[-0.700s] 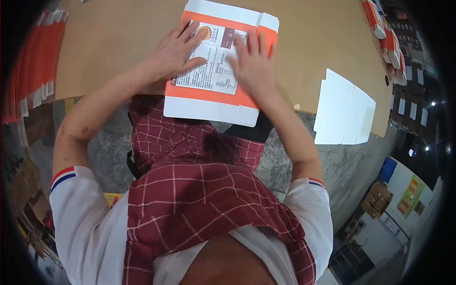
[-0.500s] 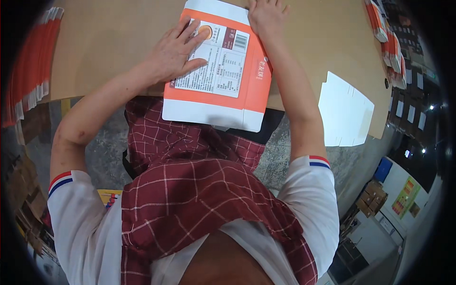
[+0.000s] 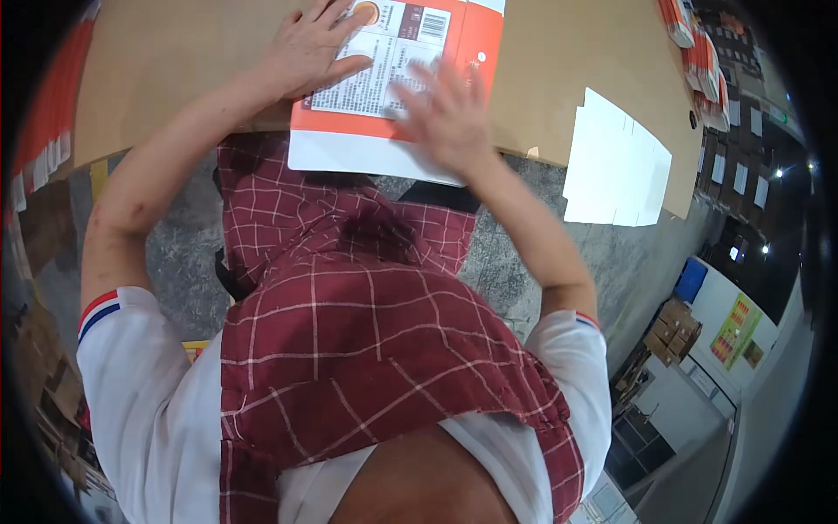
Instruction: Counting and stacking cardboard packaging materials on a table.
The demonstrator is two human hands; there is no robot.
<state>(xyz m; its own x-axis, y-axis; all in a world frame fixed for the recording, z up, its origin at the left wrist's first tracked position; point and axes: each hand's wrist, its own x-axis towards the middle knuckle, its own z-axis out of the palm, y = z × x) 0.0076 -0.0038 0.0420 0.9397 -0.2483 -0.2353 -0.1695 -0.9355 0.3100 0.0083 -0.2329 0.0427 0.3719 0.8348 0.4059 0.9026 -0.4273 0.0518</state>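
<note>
Both hands lying open: left hand [image 3: 305, 48] and right hand [image 3: 445, 118] pressing the flattened orange carton [image 3: 384, 131], overhanging the counter [image 3: 175, 70] near edge; white sheet [image 3: 615, 162] lying right.

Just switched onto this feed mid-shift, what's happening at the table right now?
A person in a red checked apron stands at a brown table with a flat orange and white carton lying at its near edge. The left hand lies flat on the carton's printed label, and the right hand, blurred, is over its lower right part. A blank white sheet lies to the right, and orange cartons are stacked at the far right.
</note>
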